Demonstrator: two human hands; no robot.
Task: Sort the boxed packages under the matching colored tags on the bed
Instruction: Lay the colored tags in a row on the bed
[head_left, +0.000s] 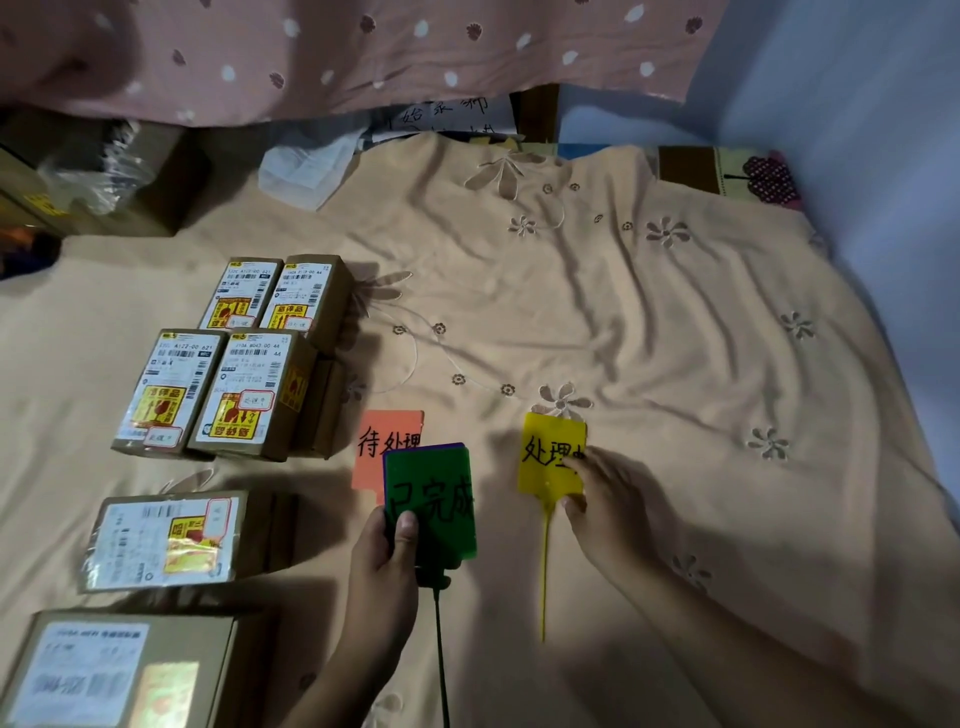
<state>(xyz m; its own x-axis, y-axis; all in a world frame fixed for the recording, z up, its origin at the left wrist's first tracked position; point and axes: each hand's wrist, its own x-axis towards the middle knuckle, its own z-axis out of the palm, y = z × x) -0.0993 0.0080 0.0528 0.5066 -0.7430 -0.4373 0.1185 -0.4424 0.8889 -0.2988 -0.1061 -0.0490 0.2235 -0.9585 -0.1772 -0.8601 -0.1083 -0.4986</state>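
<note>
My left hand (384, 556) grips a green tag (434, 499) with black writing; a purple tag edge shows behind it. An orange tag (387, 436) lies on the bed, partly covered by the green one. My right hand (608, 499) holds the right edge of a yellow tag (548, 457), which lies flat on the sheet with its thin tail pointing toward me. Several brown boxed packages with white labels sit at the left: a block of boxes (234, 358), one box lying alone (171, 540), and another (109, 670) at the lower left corner.
The beige flowered bed sheet (623, 312) stretches to the right and far side. A pink dotted cloth (363, 52) hangs along the back. Cardboard boxes and plastic wrap (93, 176) stand at the far left. A clear plastic bag (306, 171) lies near the back.
</note>
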